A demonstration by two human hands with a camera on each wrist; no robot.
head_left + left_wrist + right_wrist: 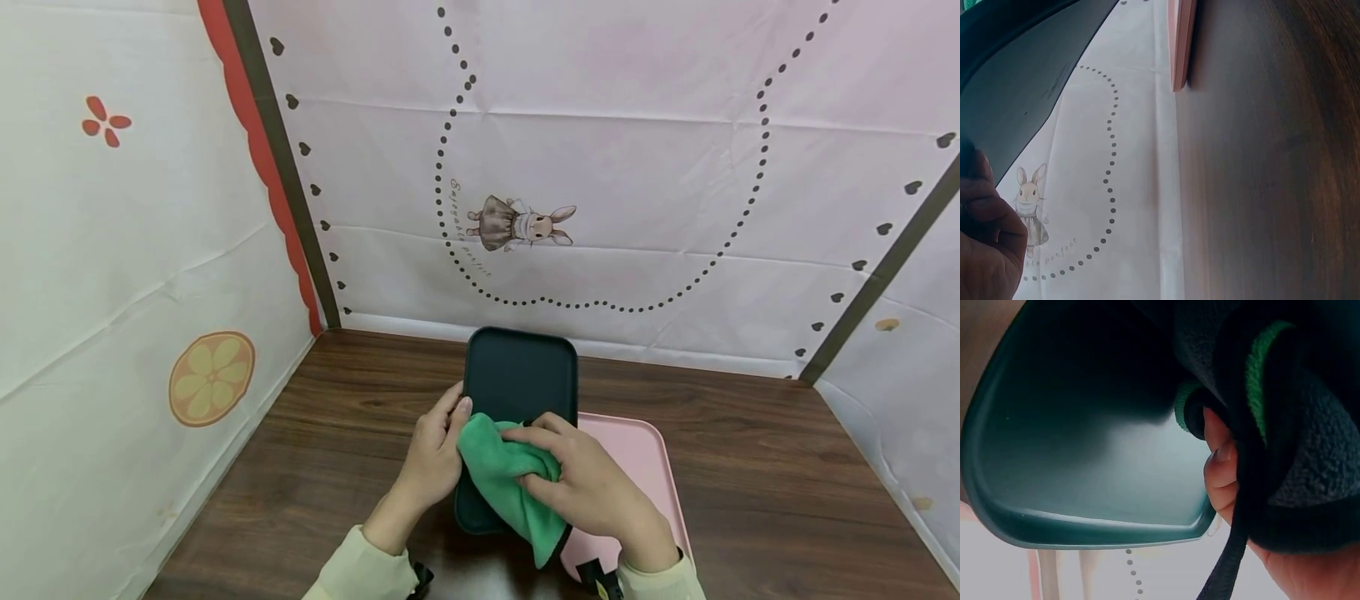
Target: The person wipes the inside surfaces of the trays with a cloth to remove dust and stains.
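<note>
A dark green rectangular tray (521, 367) is held up, tilted toward me, above the wooden table. My left hand (431, 458) grips its left edge, thumb on the inner side and fingers behind; the underside of the tray (1022, 87) shows in the left wrist view. My right hand (588, 479) holds a bunched green cloth (498, 475) with fingers curled into it, against the lower inside of the tray. In the right wrist view the cloth (1329, 444) shows a dark grey fuzzy side and a black edge band.
A pink tray (633, 450) lies on the table (780, 483) at the right, partly hidden behind the green tray and my right hand. Printed fabric walls (622, 192) stand along the back and both sides of the table.
</note>
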